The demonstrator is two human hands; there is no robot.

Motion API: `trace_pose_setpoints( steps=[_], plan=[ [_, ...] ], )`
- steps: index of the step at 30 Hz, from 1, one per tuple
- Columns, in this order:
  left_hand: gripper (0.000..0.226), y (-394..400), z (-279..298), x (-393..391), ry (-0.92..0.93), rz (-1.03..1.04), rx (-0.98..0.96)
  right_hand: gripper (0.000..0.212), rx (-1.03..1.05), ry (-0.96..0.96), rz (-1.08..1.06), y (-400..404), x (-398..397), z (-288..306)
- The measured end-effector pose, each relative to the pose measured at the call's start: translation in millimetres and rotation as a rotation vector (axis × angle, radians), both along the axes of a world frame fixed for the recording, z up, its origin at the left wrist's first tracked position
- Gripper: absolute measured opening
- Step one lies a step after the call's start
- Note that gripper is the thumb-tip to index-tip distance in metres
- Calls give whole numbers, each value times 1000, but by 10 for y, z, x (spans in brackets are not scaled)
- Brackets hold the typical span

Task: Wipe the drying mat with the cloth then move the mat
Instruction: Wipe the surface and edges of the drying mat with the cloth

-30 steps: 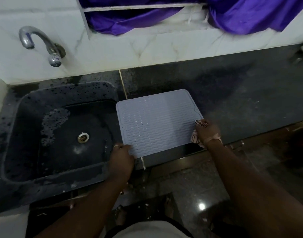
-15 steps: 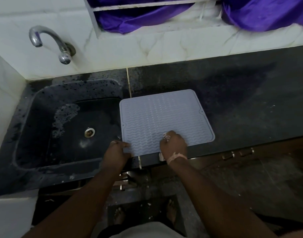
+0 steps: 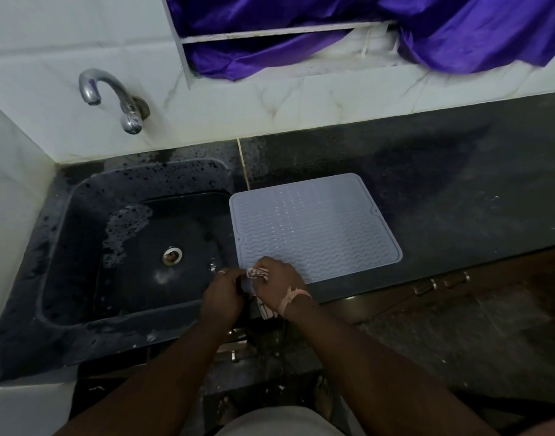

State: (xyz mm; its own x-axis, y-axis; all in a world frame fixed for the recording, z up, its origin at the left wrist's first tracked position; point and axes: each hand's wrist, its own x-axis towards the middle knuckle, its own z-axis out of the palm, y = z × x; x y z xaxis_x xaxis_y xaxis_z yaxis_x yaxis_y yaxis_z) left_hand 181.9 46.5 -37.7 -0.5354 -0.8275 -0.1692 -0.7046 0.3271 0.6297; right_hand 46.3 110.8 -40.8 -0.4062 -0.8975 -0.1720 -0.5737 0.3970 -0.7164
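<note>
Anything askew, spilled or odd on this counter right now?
The mat lies flat but skewed to the counter edge, its left side overhanging the sink. A foamy patch sits in the sink basin. Both hands meet at the mat's near-left corner, the right hand gripping the cloth.

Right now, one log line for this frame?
stage: wiping | right hand: grips cloth at drying mat near-left corner | left hand: beside it | mat: on counter

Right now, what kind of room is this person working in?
Most likely a home kitchen. A dark stone sink sits under a wall tap, and a grey drying mat lies on the black countertop beside it, against white tiles.
</note>
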Motion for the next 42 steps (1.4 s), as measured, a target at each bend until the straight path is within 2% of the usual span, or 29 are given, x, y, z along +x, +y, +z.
trace_pose_setpoints(
  steps=[2, 5, 6, 9, 11, 13, 16, 19, 24, 32, 35, 39, 42],
  plan=[
    [31, 3, 18, 16, 13, 33, 11, 14, 16, -163, -36, -76, 54, 8],
    [35, 1, 44, 41, 27, 50, 46, 14, 86, -590, -204, -118, -68, 37],
    [39, 7, 46, 39, 33, 36, 54, 13, 56, -618, -247, -86, -167, 45],
    [41, 66, 16, -15, -14, -6, 38, 11, -95, -469, -369, 138, -621, 148],
    [38, 142, 8, -97, -46, 5, -31, 9, -110, -199, -443, 320, -1023, 227],
    [36, 181, 10, -185, -51, 0, -106, 13, -40, 90, -564, 504, -1431, 250],
    [38, 158, 42, -235, -92, -6, -79, 23, 134, 236, -679, 727, -1815, 195],
    [38, 115, 66, -228, -154, -4, -70, 24, 229, 252, -629, 781, -1832, 120],
    [36, 98, 123, -258, -205, -18, -75, 19, 140, 157, -654, 618, -1454, 67],
    [34, 78, 110, -253, -190, 24, -49, 9, 102, 205, -385, 388, -612, 26],
    [32, 72, 110, -224, -179, 14, -51, 13, 84, 200, -292, 303, -343, 35],
    [38, 50, 74, -144, -156, -13, -74, 11, 34, 115, -231, 185, -61, 73],
    [33, 43, 45, -62, -87, -36, -66, 9, 16, -73, -249, 67, 226, 48]
  ],
)
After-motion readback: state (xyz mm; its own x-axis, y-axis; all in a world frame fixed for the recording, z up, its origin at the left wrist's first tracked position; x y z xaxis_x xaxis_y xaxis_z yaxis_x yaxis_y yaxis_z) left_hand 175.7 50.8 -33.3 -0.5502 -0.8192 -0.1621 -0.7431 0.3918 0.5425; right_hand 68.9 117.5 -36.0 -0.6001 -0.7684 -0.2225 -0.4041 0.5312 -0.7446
